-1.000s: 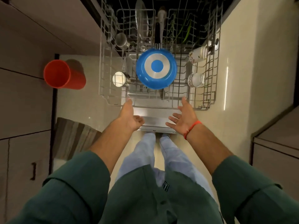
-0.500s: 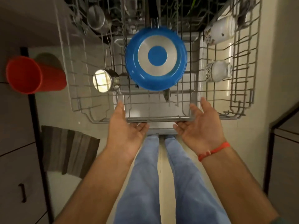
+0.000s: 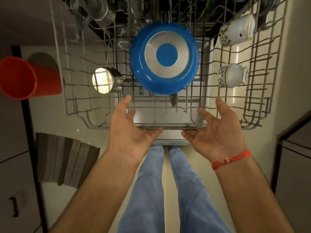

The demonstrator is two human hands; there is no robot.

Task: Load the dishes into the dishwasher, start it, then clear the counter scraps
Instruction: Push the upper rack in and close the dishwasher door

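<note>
The dishwasher's wire rack (image 3: 252,125) is pulled out below me. An upturned blue pan (image 3: 164,58) sits in its middle. A steel cup (image 3: 105,80) lies at the left, and two patterned white mugs (image 3: 235,31) (image 3: 232,75) lie on their sides at the right. More steel vessels (image 3: 99,9) sit at the back. My left hand (image 3: 129,126) and my right hand (image 3: 217,130) are at the rack's front rail, palms facing each other. Their fingers reach under the rail, thumbs raised, neither curled tight round it.
A red bin (image 3: 21,78) stands on the floor at the left. A striped brown mat (image 3: 67,158) lies beside my legs. Cabinet fronts (image 3: 11,165) run along the left, and another cabinet (image 3: 296,165) stands at the right. The dishwasher door (image 3: 173,138) lies under the rack.
The view has come much closer to the rack. Both hands have risen from below the door edge to the rack's front rail and spread wider apart.
</note>
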